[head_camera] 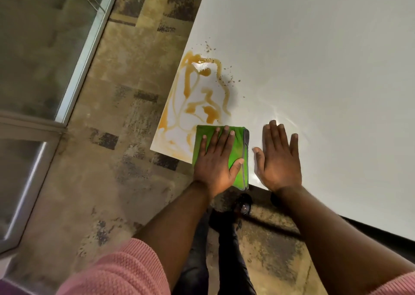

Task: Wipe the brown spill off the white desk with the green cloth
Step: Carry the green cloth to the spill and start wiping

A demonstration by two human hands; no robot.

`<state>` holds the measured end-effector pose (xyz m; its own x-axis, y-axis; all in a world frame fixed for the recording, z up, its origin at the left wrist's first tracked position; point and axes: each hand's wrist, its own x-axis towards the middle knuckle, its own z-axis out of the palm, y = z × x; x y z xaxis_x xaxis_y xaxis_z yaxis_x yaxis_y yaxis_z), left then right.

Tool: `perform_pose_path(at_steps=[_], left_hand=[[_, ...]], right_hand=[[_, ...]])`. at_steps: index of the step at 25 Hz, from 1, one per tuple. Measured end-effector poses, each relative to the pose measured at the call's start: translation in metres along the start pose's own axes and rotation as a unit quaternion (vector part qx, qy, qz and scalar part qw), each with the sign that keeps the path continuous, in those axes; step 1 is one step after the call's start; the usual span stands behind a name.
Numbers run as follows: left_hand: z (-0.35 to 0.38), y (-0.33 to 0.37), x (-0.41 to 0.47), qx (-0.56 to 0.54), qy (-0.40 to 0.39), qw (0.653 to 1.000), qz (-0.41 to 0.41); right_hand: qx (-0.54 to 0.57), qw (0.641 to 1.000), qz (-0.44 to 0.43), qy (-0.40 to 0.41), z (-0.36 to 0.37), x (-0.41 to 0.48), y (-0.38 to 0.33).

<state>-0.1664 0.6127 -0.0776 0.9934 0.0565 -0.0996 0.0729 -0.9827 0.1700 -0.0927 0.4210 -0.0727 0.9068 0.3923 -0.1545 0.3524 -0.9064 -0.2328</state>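
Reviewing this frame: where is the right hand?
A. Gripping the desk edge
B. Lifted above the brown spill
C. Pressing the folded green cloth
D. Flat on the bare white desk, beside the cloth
D: the right hand lies palm-down on the white desk, while the left hand presses the folded green cloth below the brown spill.

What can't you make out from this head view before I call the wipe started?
- Head view: the left hand lies flat on the green cloth, hiding the cloth's middle and any spill beneath.
- The cloth's underside is unseen, so soaking can't be judged.
- The brown spill reaches the white desk corner; any drip over the edge is hidden.
- The specks beside the spill are too small to identify.
- The right hand hides the desk beneath it.
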Motion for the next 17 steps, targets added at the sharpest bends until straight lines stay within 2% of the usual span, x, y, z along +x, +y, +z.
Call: perform_pose_path(at_steps=[5, 8, 14, 17], left_hand=[[0.0, 0.008, -0.012, -0.028, 0.002, 0.999, -0.042], [-0.002, 0.007, -0.011, -0.033, 0.003, 0.998, -0.051], [-0.013, -0.031, -0.008, -0.012, 0.016, 0.993, -0.118], [-0.007, -0.014, -0.011, -0.013, 0.027, 0.984, -0.178]], right_hand=[[-0.022, 1.0, -0.004, -0.021, -0.004, 0.0, -0.003], [-0.01, 0.998, -0.046, -0.028, -0.008, 0.006, -0.011], [0.022, 0.996, -0.083, -0.035, -0.004, 0.017, -0.046], [-0.005, 0.996, -0.087, -0.026, 0.002, 0.016, -0.044]])
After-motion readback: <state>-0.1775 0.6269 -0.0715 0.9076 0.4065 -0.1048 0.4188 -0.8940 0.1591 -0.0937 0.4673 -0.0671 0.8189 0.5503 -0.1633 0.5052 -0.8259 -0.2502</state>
